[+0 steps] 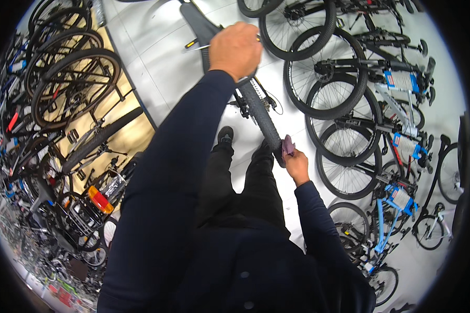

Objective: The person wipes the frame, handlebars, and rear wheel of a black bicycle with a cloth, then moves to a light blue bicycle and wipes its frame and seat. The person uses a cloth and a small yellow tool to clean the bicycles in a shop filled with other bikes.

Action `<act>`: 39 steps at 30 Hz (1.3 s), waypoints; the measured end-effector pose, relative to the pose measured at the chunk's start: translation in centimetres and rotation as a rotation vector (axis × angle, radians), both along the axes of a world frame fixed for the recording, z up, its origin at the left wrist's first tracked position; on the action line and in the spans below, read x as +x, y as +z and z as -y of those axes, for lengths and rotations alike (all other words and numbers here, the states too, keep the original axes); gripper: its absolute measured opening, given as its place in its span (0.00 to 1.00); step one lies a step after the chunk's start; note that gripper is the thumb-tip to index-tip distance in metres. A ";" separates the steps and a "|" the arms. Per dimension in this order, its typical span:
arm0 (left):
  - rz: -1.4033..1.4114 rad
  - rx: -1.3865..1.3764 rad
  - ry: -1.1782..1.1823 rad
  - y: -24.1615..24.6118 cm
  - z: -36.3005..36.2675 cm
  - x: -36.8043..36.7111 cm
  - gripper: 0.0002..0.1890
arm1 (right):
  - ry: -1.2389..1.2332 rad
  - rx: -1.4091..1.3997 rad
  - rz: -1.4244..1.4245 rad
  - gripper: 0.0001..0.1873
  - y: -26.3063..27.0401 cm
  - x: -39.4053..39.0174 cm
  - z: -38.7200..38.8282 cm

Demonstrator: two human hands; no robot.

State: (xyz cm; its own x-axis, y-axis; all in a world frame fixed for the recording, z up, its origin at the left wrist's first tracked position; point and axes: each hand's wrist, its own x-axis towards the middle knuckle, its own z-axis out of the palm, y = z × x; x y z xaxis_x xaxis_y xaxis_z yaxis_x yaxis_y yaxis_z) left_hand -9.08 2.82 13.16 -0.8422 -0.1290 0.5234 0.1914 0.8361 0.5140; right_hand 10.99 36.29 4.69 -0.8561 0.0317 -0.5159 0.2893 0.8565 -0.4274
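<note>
A bicycle stands before me, with the knobbly tyre of its wheel (260,113) pointing towards my feet. My left hand (237,49) is closed at the bicycle's saddle (197,21), over the wheel's far end; whether its fingers grip the saddle is hidden. Low at the near end of the tyre, my right hand (296,166) holds a crumpled purple cloth (287,146) against the tyre's side. A pedal with an amber reflector (190,44) sticks out left of my left hand. The sprockets (265,102) show beside the wheel.
Overlapping bicycle wheels (329,94) line the right side close to the tyre. On the left, more bicycles stand on a wood-coloured platform (127,137) with a dark edge. A red and amber rear reflector (100,199) sits on a bicycle at lower left. Pale floor tiles (152,78) lie between the rows.
</note>
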 end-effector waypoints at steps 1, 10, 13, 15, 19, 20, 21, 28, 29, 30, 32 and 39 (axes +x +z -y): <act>-0.022 0.026 -0.007 0.1 -0.1 0.1 0.04 | 0.026 0.033 -0.012 0.13 0.4 -0.2 0.3; 0.083 0.058 0.004 0.3 0.0 0.4 0.07 | 0.064 -0.050 -0.295 0.13 -2.9 1.9 0.4; 0.096 0.035 -0.002 0.6 -0.1 0.7 0.08 | 0.237 0.209 -0.168 0.15 -3.7 5.5 -3.8; 0.093 0.010 -0.018 0.7 -0.2 0.8 0.08 | 0.331 0.381 0.079 0.16 -3.8 8.2 -6.1; 0.152 -0.139 -0.020 0.7 -0.6 0.4 0.09 | -0.023 0.158 0.194 0.17 -2.7 13.1 -8.8; 0.129 -0.176 0.004 0.5 -0.5 0.5 0.09 | 0.001 0.163 0.160 0.18 -2.5 14.0 -9.0; 0.125 -0.215 0.016 0.3 -0.5 0.5 0.09 | -0.077 0.054 0.196 0.19 -2.2 14.8 -9.2; 0.246 -0.134 0.266 -0.8 0.4 3.1 0.17 | 0.408 0.011 -0.096 0.17 -2.5 21.3 -11.9; 0.253 -0.159 0.238 -0.8 0.8 3.5 0.18 | 0.544 0.170 -0.120 0.17 -2.8 22.3 -12.2; 0.259 -0.155 0.185 -0.9 1.3 3.6 0.20 | 0.110 -0.044 0.041 0.17 -2.7 23.5 -12.5; 0.166 0.028 0.069 -1.3 2.7 3.7 0.18 | -0.173 -0.172 0.085 0.19 -2.5 25.6 -12.9; 0.338 0.991 0.446 -2.7 17.7 5.9 0.19 | -0.506 -0.408 0.128 0.11 1.8 24.3 -10.6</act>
State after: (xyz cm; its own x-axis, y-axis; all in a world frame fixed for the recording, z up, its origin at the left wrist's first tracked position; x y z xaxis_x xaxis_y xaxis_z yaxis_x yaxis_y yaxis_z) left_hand -3.22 -14.92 10.44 -0.6963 -0.6829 -0.2211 -0.2950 -0.0085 0.9555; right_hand 35.26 46.89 6.46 -0.7179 0.1936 -0.6686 0.6835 0.3784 -0.6243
